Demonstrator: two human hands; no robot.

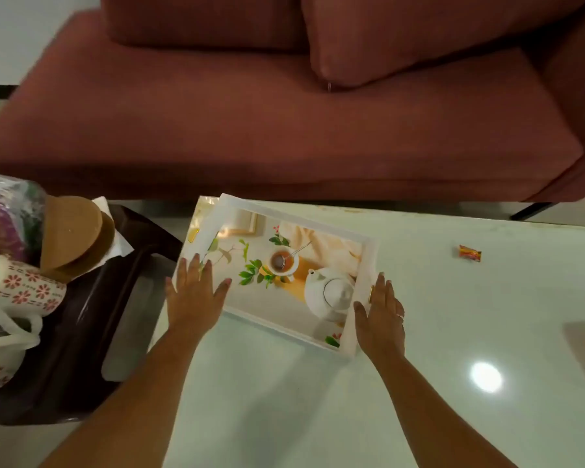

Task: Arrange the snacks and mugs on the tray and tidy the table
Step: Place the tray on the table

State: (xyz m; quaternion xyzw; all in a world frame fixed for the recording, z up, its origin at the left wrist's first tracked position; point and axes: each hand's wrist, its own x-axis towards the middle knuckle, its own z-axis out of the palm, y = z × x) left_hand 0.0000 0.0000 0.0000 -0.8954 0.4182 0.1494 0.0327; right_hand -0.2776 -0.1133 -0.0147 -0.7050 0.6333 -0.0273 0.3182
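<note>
Left hand (196, 295) covers tray (368, 251) corner; mugs (27, 292) cropped

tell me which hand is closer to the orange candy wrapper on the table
Right. The right hand rests at the tray's right edge, with bare tabletop between it and the candy wrapper farther right. The left hand lies on the tray's left end, the whole tray farther away.

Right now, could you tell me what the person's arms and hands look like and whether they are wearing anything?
Both forearms are bare, with no sleeves in view. The right hand wears a thin ring on one finger. The left hand shows no ring, watch or glove.
</note>
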